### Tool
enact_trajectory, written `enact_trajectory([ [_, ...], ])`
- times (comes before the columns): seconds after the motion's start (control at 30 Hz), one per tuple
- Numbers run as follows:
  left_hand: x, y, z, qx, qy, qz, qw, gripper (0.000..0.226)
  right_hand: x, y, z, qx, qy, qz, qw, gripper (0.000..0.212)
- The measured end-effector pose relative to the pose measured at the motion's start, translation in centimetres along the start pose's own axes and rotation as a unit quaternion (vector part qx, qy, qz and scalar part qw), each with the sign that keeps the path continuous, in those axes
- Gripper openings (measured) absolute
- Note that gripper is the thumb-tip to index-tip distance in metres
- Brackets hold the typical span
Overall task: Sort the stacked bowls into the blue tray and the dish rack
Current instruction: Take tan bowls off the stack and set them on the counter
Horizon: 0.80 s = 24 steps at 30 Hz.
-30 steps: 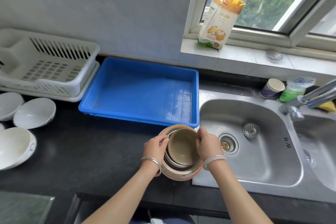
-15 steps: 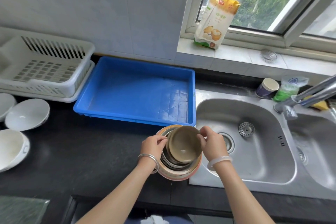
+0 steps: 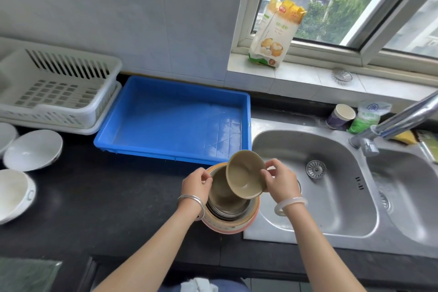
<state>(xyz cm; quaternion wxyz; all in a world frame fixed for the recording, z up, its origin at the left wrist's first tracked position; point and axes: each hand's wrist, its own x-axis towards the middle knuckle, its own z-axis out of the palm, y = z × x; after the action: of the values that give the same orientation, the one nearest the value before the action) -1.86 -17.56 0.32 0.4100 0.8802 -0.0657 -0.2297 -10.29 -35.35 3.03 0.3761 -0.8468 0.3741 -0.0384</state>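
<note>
A stack of nested bowls (image 3: 231, 223) stands on the black counter at the sink's left edge, with a pink-and-cream outer bowl and metal and tan ones inside. My right hand (image 3: 279, 180) grips a tan bowl (image 3: 244, 174) by its right rim, lifted and tilted above the stack. My left hand (image 3: 196, 184) pinches the stack's left rim. The blue tray (image 3: 175, 116) lies just behind the stack with nothing in it. The white dish rack (image 3: 57, 89) stands at the far left, also holding nothing.
Three white bowls (image 3: 33, 149) lie on the counter at the left edge. A double steel sink (image 3: 315, 185) with a tap (image 3: 398, 121) fills the right. A paper cup (image 3: 340, 116) and a green packet stand behind the sink; a flour bag (image 3: 275, 33) rests on the sill.
My right hand has lifted the tan bowl out of the stack and tipped it up. My left hand has stayed on the stack's rim.
</note>
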Motion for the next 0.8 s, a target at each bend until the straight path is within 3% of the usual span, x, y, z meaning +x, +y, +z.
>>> enact_trajectory([
  [0.27, 0.3, -0.4, -4.2, -0.079, 0.038, -0.035, 0.996, 0.009, 0.4, -4.1, 0.0, 0.111, 0.004, -0.020, 0.994, 0.011],
  [0.47, 0.3, -4.5, -9.8, -0.127, 0.103, -0.088, 0.983, 0.007, 1.5, -8.4, 3.3, 0.111, -0.044, -0.037, 0.992, 0.009],
  [0.6, -0.3, -9.0, -13.0, -0.168, 0.166, -0.146, 0.961, 0.011, 1.9, -10.7, 8.6, 0.069, -0.109, -0.043, 0.991, 0.005],
  [0.8, -1.8, -16.3, -16.7, -0.238, 0.280, -0.227, 0.902, 0.013, 0.5, -15.1, 18.0, 0.042, -0.195, -0.062, 0.978, 0.007],
])
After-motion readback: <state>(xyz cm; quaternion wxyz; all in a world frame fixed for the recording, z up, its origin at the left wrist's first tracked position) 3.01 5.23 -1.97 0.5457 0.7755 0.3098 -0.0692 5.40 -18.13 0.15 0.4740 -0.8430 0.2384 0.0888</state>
